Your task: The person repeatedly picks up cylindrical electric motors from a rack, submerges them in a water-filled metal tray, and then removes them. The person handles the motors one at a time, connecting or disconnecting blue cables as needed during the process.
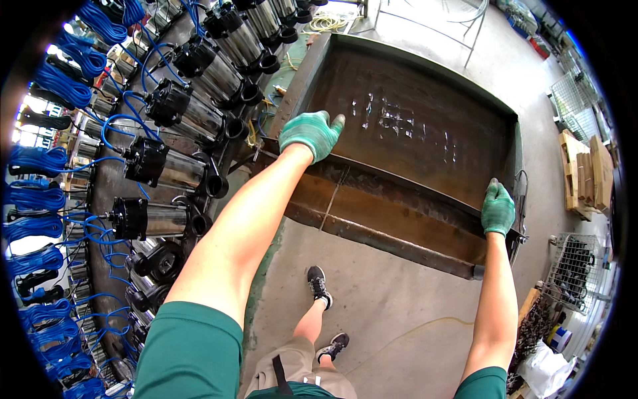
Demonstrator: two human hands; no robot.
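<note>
A big rectangular metal tank (409,182) holding dark brownish water lies in front of me, with light reflections on the surface. Along its near side runs a lower rusty trough (392,219), crossed by a thin bar. My left hand (311,135), in a green knit glove, is curled at the tank's near left corner, thumb toward the water. At the near right corner my right hand (498,209), gloved alike, is closed over the edge with its thumb up. The undersides of both hands are hidden.
Steel-bodied pumps (206,70) with black ends stand in a row on the left, beside coiled blue cables (40,189). Wooden boards (591,171) and a wire basket (573,266) are at right. A thin yellowish hose (425,324) crosses the concrete floor near my feet.
</note>
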